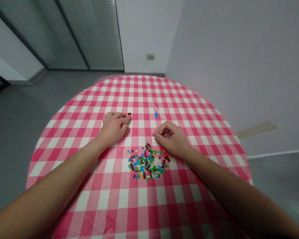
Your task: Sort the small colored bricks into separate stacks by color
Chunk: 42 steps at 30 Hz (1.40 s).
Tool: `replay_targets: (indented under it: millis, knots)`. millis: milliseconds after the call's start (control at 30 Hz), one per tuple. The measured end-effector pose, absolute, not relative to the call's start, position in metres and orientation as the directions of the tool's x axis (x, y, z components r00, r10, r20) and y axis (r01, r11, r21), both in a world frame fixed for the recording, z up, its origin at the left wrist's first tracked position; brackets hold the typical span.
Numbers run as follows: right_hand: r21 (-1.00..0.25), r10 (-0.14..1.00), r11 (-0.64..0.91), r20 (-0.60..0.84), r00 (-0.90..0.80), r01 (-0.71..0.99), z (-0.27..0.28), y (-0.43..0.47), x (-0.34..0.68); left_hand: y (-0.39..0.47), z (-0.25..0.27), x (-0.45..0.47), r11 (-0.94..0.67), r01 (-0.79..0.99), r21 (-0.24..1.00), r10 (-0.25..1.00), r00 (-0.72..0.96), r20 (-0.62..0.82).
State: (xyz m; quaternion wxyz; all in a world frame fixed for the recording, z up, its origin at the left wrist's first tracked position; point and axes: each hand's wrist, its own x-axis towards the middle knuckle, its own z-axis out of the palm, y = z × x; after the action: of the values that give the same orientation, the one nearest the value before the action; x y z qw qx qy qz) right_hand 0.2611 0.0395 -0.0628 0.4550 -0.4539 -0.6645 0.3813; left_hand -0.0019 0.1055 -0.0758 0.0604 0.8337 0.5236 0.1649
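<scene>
Your left hand (115,126) lies beyond the brick pile (147,164) and to its left, fingers loosely extended, thumb apart from the forefinger. Its fingertips are just beside a dark brown brick (129,114); whether they touch it, you cannot tell from here. Your right hand (171,137) is beyond the pile's right side, fingers curled in, thumb and forefinger tips together; whether they pinch a piece is too small to tell. The pile itself, small blue, green, brown, yellow and white pieces, lies loosely spread on the counter (129,215), which wears a red-and-white checked covering. Farther out past the pile, a blue brick (156,115) lies by itself. Well beyond the pile stand a glass partition (99,33) and pale walls (239,59).
</scene>
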Motion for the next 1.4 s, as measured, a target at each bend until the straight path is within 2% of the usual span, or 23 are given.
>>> replay_targets:
  millis: [433,900,1400]
  knots:
    - [-0.915,0.951,0.296,0.255,-0.175,0.274,-0.0629,0.0391,0.2613,0.1072,-0.0772,-0.0005,-0.430,0.870,0.241,0.900,0.391,0.191]
    - [-0.915,0.950,0.294,0.249,-0.186,0.275,-0.0599,0.0386,0.2607,0.1081,-0.0737,-0.0008,-0.421,0.863,0.280,0.906,0.391,0.159]
    - [-0.924,0.956,0.271,0.226,-0.187,0.269,-0.0590,0.0379,0.2602,0.1073,-0.0748,0.0003,-0.428,0.871,0.243,0.900,0.384,0.207]
